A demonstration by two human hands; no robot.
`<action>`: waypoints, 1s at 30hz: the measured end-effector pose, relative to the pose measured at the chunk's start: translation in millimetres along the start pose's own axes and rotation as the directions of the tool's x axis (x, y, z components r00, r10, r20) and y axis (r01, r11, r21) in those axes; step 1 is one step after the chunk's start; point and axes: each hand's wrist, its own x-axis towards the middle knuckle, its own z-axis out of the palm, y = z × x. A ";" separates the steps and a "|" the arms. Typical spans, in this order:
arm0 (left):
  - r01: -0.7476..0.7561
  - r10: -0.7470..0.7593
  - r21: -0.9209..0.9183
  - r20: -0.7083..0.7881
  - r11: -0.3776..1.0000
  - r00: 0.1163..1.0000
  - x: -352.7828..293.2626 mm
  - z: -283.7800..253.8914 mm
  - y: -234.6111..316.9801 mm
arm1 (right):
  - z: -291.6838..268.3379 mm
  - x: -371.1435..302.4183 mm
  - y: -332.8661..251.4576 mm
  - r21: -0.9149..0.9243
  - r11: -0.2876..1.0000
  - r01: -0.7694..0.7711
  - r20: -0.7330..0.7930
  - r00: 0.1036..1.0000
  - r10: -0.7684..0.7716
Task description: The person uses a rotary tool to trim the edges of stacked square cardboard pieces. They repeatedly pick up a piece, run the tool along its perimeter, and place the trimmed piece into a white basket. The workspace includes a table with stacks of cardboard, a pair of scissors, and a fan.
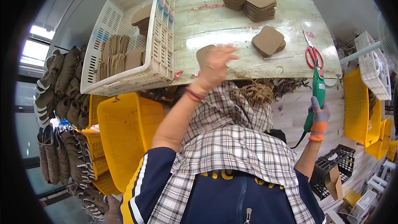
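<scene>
My left hand is over the front edge of the table, its fingers stretched out and slightly blurred by motion. Just beside it is a brown square pad with rounded corners, partly covered by the hand; whether they touch is unclear. In a grey-and-orange glove, my right hand grips a green corded electric hand tool by its body. The tool's tip points at the red handles of a pair of scissors lying on the table. A cut scrap bundle of brown strips rests on my checked apron.
Brown pads stand in stacks at the back of the table, with a smaller pile nearer. A white crate with more pads is at left. Yellow bins and hanging brown shoes flank me; a black crate is right.
</scene>
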 end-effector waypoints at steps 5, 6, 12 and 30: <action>0.232 -0.289 0.377 0.101 0.897 0.952 -43.9 -23.9 -45.3 | 19.6 -12.0 -2.3 -0.042 0.998 0.038 0.135 0.990 -0.032; 0.304 -0.369 0.420 0.081 0.855 0.926 -41.7 -26.0 -43.1 | 25.3 -17.9 -6.5 -0.065 0.997 0.047 0.177 0.984 -0.035; 0.354 -0.398 0.404 0.026 0.843 0.917 -30.1 -32.2 -50.5 | 59.0 -43.6 -19.6 -0.183 0.964 0.194 0.351 0.929 -0.120; -0.003 -0.096 0.470 0.187 0.882 0.978 -27.0 -46.4 -27.1 | 36.8 -46.2 -10.3 -0.109 0.991 0.082 0.229 0.972 -0.056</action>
